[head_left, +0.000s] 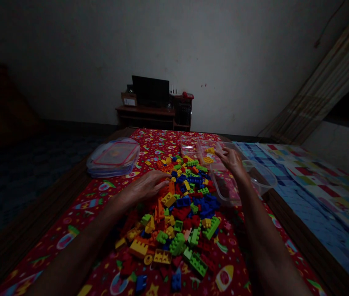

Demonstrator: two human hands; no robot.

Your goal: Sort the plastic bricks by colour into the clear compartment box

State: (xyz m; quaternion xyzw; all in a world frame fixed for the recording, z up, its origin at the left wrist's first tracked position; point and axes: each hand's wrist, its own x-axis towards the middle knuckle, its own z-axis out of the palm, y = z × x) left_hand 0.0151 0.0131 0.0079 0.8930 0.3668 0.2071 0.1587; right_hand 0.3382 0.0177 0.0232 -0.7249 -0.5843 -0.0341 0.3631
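Observation:
A heap of coloured toy bricks (180,213) lies on a red patterned tablecloth (79,213). My left hand (145,187) rests on the far left part of the heap, fingers stretched towards an orange brick (171,187); I see nothing in it. My right hand (231,159) reaches over a clear plastic tub (207,153) that holds a few yellow bricks (209,159). Its fingers are bent downward; whether they hold a brick is hidden. Another clear tub (248,181) stands below that wrist.
A stack of clear lidded boxes (114,158) sits at the table's left edge. A checked cloth (316,185) covers the surface to the right. A low desk with a dark screen (151,92) stands by the far wall. The room is dim.

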